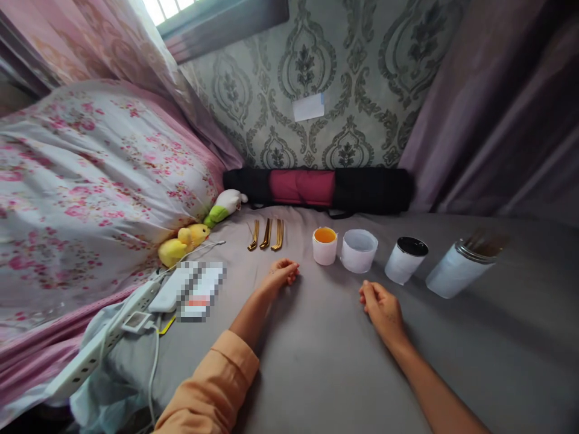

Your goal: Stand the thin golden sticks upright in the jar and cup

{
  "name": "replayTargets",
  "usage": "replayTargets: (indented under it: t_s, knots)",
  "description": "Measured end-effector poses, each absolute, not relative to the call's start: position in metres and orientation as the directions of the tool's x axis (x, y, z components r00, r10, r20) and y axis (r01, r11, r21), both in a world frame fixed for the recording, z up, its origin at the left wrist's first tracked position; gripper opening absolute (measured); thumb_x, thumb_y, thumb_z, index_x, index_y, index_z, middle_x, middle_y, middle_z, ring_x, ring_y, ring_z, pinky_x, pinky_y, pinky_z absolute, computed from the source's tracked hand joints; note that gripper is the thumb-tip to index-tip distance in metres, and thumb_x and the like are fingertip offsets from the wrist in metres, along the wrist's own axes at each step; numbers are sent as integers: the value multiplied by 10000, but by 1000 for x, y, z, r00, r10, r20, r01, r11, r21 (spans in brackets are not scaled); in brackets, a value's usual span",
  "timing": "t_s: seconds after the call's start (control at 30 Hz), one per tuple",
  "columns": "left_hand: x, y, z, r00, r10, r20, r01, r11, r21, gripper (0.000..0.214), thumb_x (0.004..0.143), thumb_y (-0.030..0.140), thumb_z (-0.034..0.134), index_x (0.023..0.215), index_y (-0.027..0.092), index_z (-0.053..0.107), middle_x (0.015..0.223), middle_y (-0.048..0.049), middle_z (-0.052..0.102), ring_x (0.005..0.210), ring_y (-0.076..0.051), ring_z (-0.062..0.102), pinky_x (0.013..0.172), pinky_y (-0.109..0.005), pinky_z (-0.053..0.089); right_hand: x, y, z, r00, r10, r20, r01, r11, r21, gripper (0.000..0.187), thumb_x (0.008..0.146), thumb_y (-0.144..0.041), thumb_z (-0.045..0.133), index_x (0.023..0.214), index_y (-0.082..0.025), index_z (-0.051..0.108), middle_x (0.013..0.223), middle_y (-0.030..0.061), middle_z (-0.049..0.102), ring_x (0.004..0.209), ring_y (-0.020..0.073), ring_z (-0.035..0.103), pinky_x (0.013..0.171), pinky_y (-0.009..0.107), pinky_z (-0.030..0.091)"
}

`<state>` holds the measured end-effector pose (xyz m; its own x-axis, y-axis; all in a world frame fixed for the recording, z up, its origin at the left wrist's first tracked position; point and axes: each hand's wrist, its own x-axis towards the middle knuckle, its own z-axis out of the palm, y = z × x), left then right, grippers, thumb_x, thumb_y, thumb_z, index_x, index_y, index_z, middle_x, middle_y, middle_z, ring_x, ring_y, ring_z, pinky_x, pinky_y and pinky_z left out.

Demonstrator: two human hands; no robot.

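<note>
My left hand (pixel 281 274) rests on the grey bed sheet (pixel 316 349) with its fingers curled in, holding nothing. My right hand (pixel 381 307) lies on the sheet too, loosely closed and empty. Beyond the hands stands a row of containers: a white cup with an orange inside (pixel 324 245), a wider white cup (pixel 359 249), a white cup with a black inside (pixel 406 259), and a tilted metal-rimmed jar (pixel 461 266) with sticks in it. Three gold utensils (pixel 266 234) lie side by side just beyond my left hand.
A floral pillow (pixel 90 181) fills the left. Yellow and green plush toys (pixel 199 226) sit at its edge. A white power strip (pixel 108 337), a cable and a blurred box (pixel 199 289) lie at the left. A black and maroon roll (pixel 316 188) lies along the patterned wall.
</note>
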<state>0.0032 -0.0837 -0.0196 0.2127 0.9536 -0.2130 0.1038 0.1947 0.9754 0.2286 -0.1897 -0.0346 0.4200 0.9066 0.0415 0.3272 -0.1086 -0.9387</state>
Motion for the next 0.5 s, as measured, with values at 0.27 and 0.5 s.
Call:
replayTargets:
  t_s: [0.27,0.5]
  knots:
    - [-19,-50,-7,126,987,-103,422,40,906,135,705,252,521,743,124,534,610,-6,540,457,-62,458,418,-171,335,228,-189,-35,409,910,64,347,-91,-934,428,781,-538,375,668,-160,543,540,24,542,457,113,481,444,214,350]
    - [-32,-16,2,48,997,52,746,-70,662,133,683,193,529,746,117,618,720,-55,618,718,-148,554,645,-231,401,229,-189,-37,410,910,66,360,-95,-928,414,787,-520,371,669,-162,540,551,30,548,467,118,490,459,219,357]
